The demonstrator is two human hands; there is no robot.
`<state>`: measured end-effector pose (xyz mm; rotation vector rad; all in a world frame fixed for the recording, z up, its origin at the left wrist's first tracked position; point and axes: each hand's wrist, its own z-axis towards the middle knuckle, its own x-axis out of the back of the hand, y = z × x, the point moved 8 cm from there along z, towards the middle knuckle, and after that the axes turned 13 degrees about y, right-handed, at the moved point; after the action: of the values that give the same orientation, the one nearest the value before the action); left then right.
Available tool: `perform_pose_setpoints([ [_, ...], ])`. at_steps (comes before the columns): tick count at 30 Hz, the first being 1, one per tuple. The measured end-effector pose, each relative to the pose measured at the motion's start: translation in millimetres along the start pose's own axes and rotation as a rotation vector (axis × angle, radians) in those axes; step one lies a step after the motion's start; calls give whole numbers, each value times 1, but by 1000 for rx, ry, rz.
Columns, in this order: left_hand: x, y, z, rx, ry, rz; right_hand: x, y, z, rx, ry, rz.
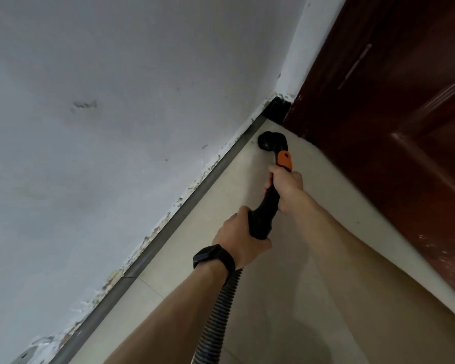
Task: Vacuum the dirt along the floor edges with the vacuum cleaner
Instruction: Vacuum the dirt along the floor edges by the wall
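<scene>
A black vacuum wand (267,206) with an orange clip (285,161) ends in a round black brush head (269,143). The head sits on the beige floor tiles (326,271) close to the grey skirting strip (195,198), just short of the corner. My right hand (286,186) grips the wand right below the orange clip. Further back, my left hand (238,239), with a black watch on its wrist, holds the wand's thick end. A ribbed black hose (218,319) runs down from under that hand to the bottom edge.
A white wall (103,114) with chipped paint along its foot fills the left side. A dark red wooden door (392,127) stands on the right, meeting the wall at a black corner piece (276,106). Tiled floor stretches between them toward me.
</scene>
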<state>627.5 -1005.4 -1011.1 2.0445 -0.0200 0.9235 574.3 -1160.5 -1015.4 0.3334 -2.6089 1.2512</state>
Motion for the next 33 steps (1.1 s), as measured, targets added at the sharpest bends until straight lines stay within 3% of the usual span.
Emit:
perform_pose_setpoints([
  [12,16,-53,-30,140,-82,-41,-34,43,-27,71,-36,-136],
  [21,54,-112,-130,243,-10,-24,-36,124,-114,8,-128,-148],
  [33,121,-207,-309,432,23,17,-22,232,-299,-70,-229,-184],
])
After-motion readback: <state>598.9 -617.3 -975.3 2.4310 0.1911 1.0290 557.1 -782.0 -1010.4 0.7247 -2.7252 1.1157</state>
